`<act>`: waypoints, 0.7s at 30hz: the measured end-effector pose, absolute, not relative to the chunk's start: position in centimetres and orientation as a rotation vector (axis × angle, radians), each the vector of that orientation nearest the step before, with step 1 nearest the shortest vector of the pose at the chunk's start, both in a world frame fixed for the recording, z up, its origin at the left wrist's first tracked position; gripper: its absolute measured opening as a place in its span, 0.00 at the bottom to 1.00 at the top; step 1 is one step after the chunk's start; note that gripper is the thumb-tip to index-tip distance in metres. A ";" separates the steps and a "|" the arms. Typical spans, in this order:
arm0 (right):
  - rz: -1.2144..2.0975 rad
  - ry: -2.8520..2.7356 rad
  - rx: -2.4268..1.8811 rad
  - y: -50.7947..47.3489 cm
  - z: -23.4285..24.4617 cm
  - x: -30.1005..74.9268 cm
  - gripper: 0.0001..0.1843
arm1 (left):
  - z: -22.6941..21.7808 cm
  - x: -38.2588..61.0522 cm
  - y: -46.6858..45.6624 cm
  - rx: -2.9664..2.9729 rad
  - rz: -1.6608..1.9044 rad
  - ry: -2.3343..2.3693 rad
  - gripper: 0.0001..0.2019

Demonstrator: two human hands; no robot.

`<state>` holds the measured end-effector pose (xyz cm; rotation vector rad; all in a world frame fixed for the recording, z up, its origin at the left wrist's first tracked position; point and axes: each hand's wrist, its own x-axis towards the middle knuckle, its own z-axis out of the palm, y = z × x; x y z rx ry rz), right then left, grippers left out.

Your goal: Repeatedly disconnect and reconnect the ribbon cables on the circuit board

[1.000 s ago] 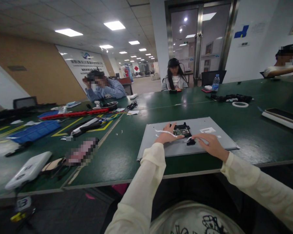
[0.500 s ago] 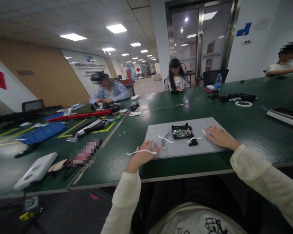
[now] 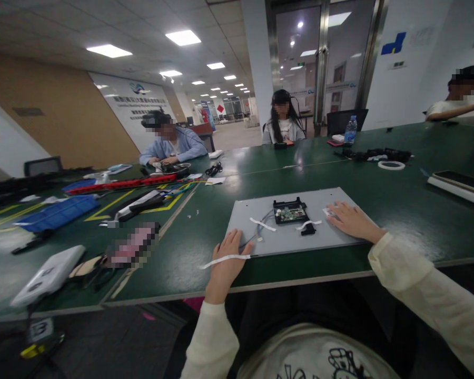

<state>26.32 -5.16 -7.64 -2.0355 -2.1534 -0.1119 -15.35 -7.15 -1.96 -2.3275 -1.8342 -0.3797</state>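
A flat grey panel [image 3: 284, 246] lies on the green table in front of me. On it sits a black plastic holder with a green circuit board [image 3: 290, 212], thin grey cables [image 3: 265, 218] running out to its left. One white strip [image 3: 263, 225] crosses the cables; another white strip [image 3: 308, 225] lies by a small black part [image 3: 308, 231]. My left hand [image 3: 228, 252] rests open at the panel's left front corner, a white strip [image 3: 221, 260] lying across its back. Open and flat, my right hand [image 3: 351, 220] touches the panel's right side, beside a small white piece [image 3: 327, 211] partly under its fingers.
To the left are a blue tray [image 3: 57, 213], a white device [image 3: 49, 276] and a red bar [image 3: 122, 185]. A tape ring [image 3: 391, 165], black gear [image 3: 375, 154], a bottle [image 3: 351, 130] and a phone [image 3: 464, 181] lie right. Three other people sit around the table.
My left hand has turned and shifted slightly toward me, its fingers now pointing more forward, the strip still on it. My right hand stays on the panel. The view has moved slightly.
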 end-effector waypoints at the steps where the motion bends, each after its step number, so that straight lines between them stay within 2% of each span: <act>1: -0.100 -2.148 -2.035 -5.2 -7.6 26.2 0.37 | -2.0 -15.4 -7.2 -2.316 -0.383 -1.848 0.23; 8: 0.003 -2.139 -2.004 -5.5 -7.5 25.8 0.38 | -2.2 -15.7 -7.6 -2.245 -0.430 -1.899 0.21; 13: 0.211 -2.151 -1.893 -3.6 -7.1 26.9 0.39 | -2.0 -15.8 -7.9 -2.202 -0.430 -1.942 0.21; 21: 0.478 -2.171 -1.455 -0.9 -1.9 22.4 0.44 | -1.8 -16.1 -7.6 -2.206 -0.432 -2.002 0.21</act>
